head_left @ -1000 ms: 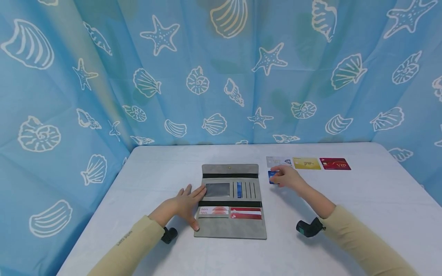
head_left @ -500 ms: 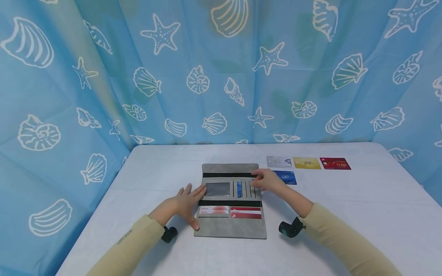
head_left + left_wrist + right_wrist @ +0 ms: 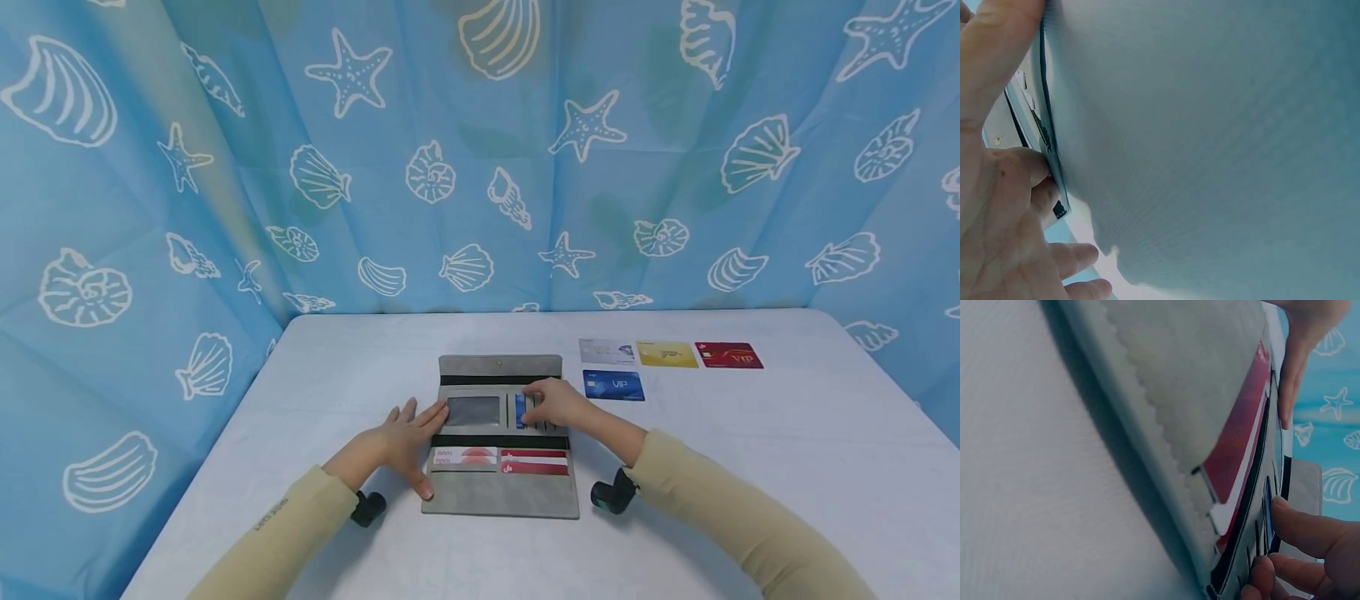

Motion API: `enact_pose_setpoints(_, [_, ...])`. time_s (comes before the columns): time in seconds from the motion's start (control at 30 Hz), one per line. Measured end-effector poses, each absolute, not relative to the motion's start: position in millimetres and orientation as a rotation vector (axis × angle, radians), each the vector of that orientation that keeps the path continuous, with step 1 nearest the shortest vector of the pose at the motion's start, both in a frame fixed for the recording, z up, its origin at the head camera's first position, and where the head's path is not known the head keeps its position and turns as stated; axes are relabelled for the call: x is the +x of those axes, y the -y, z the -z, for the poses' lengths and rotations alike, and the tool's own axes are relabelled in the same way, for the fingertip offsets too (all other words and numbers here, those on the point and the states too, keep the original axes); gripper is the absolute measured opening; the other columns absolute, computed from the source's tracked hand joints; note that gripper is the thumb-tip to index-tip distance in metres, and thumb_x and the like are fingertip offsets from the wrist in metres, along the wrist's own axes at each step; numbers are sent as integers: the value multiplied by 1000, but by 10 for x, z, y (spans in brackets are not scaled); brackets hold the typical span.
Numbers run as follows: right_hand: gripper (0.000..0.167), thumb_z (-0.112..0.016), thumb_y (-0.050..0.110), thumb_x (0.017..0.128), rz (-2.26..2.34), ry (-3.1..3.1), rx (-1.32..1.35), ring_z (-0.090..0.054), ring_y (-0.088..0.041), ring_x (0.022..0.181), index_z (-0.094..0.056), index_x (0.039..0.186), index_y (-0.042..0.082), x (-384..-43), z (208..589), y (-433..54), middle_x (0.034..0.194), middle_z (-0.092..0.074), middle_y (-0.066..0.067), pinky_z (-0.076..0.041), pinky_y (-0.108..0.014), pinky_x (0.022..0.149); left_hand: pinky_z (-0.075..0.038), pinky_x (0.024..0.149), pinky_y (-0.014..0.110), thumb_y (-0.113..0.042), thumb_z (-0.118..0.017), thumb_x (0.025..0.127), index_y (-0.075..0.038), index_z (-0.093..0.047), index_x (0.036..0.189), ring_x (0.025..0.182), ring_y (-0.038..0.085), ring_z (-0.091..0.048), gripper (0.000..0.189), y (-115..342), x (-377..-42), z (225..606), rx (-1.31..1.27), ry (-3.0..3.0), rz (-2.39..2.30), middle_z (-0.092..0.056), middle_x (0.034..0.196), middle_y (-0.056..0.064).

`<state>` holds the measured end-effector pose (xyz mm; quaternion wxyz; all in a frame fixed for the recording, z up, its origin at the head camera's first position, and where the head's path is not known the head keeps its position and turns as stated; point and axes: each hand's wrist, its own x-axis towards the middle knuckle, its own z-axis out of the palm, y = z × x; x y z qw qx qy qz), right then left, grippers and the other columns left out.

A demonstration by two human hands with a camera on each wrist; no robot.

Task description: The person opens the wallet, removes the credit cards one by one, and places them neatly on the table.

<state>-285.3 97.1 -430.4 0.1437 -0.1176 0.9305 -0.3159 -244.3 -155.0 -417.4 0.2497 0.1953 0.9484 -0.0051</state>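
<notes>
A grey wallet [image 3: 498,493] lies unfolded on the table. My left hand [image 3: 400,439] rests on its left edge with fingers spread, the thumb lower down near a corner. My right hand [image 3: 561,403] is over the upper card slots. Its thumb and curled fingers are at the two ends of the exposed strip of a blue card [image 3: 520,410], pinching it in its slot. In the right wrist view the thumb touches the blue card [image 3: 1268,503]; the grip of the other fingertips is partly hidden. A white and red card [image 3: 465,456] and a red card [image 3: 534,463] sit in lower pockets.
Right of the wallet lie a blue VIP card [image 3: 614,386], a silver card [image 3: 607,352], a gold card [image 3: 667,355] and a red VIP card [image 3: 729,355]. A white cloth covers the table [image 3: 360,354]; a blue shell-patterned curtain [image 3: 465,200] stands behind.
My right hand has let go of the blue VIP card on the table and moved left to the wallet's upper slots. My left hand has stayed in place.
</notes>
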Motion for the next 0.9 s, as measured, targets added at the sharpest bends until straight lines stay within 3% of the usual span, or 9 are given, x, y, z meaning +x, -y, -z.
enact_pose_setpoints(0.13, [51, -72, 17, 78, 855, -2684, -362, -54, -20, 87, -55, 124, 0, -2831, 4274, -946, 114, -61, -16, -51, -37, 83, -5, 111, 54, -53, -80, 57, -15, -10, 148, 139, 40, 1, 121, 1543, -2443, 4162, 531, -2578, 7, -1, 155, 0])
enact_pose_setpoints(0.3, [48, -71, 16, 80, 857, -2660, -376, -52, -18, 81, -57, 122, 0, -2822, 4266, -955, 104, -63, -12, -51, -31, 73, -5, 110, 54, -52, -80, 57, -14, -11, 148, 139, 40, 0, 121, 1534, -2433, 4155, 531, -2577, -2, -2, 155, 1])
enact_pose_setpoints(0.53, [32, -70, 14, 80, 1002, -2680, -283, -54, -15, 70, -63, 107, -1, -2835, 4299, -904, 90, -65, -10, -51, -27, 64, -5, 110, 54, -51, -80, 57, -13, -11, 148, 138, 41, 0, 121, 1534, -2420, 4128, 528, -2571, -22, -3, 155, 2])
enact_pose_setpoints(0.7, [19, -68, 9, 82, 1182, -2548, -136, -58, -15, 58, -58, 94, -2, -2891, 4290, -850, 78, -63, -10, -54, -26, 57, -5, 110, 54, -52, -80, 57, -13, -11, 148, 139, 40, 1, 121, 1543, -2427, 4137, 526, -2568, -19, -2, 155, 1])
enact_pose_setpoints(0.9, [17, -65, 3, 82, 1241, -2419, -44, -55, -12, 52, -53, 94, -2, -2959, 4275, -855, 74, -58, -9, -52, -24, 52, -5, 110, 54, -54, -79, 56, -15, -10, 148, 139, 40, 1, 121, 1541, -2448, 4176, 517, -2573, -5, -1, 155, 0])
